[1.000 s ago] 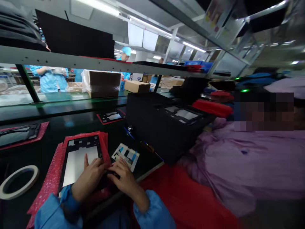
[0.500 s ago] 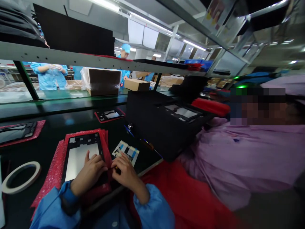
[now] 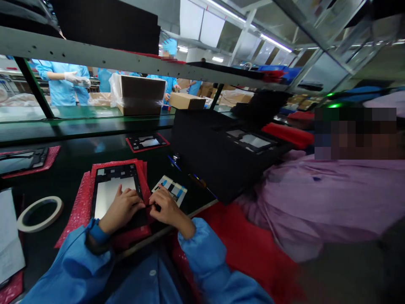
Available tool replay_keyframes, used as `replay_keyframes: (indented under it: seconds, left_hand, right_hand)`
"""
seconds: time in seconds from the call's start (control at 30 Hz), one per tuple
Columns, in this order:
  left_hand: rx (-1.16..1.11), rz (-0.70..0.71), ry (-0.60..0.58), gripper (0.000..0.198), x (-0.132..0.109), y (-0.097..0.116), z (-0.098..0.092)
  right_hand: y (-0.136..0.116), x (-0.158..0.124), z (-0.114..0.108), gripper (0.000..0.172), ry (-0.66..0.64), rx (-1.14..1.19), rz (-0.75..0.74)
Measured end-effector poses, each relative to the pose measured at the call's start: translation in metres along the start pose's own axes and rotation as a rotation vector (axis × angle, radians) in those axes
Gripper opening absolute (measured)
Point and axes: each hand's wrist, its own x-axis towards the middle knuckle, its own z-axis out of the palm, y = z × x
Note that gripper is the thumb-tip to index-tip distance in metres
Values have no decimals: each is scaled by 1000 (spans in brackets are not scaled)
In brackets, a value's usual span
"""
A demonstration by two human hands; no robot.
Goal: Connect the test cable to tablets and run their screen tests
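Note:
A black frame panel [image 3: 114, 185] with a pale centre lies on red bubble wrap [image 3: 79, 204] in front of me. My left hand [image 3: 122, 209] rests on the panel's lower right part, fingers curled. My right hand [image 3: 166, 207] touches the panel's right edge, its fingertips pinched on a small thin thing I cannot make out. A sheet of blue, black and white stickers [image 3: 171, 188] lies just beyond my right hand.
A roll of pale tape [image 3: 39, 213] lies at the left. More panels on red wrap [image 3: 147, 142] [image 3: 23, 160] sit on the dark belt. A black box [image 3: 221, 152] stands to the right. A person in a purple coat [image 3: 322, 202] leans close at right. Workers in blue stand beyond the shelf.
The view has tilted down and shifted, so my hands sit higher in the picture. My fingers have closed together at the panel's right edge.

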Motion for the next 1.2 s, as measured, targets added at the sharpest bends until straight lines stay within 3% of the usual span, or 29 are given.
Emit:
replay_keyframes:
  seconds: [0.23, 0.6, 0.83, 1.03, 1.1, 1.2]
  left_hand:
    - [-40, -26, 13, 20, -1, -10, 6]
    - [-75, 26, -7, 30, -6, -41, 36]
    - [-52, 70, -18, 29, -7, -47, 38]
    - [-164, 3, -7, 24, -8, -44, 36]
    - [-214, -25, 16, 23, -8, -42, 34]
    - [-306, -180, 119, 28, -9, -43, 30]
  right_hand:
    - [9, 6, 1, 15, -52, -28, -46]
    - [25, 2, 17, 12, -219, -63, -33]
    - [25, -3, 21, 12, -250, 7, -16]
    - [26, -5, 13, 12, -213, 20, -45]
    - [32, -3, 5, 13, -184, -20, 41]
    - [50, 8, -11, 17, -86, -152, 424]
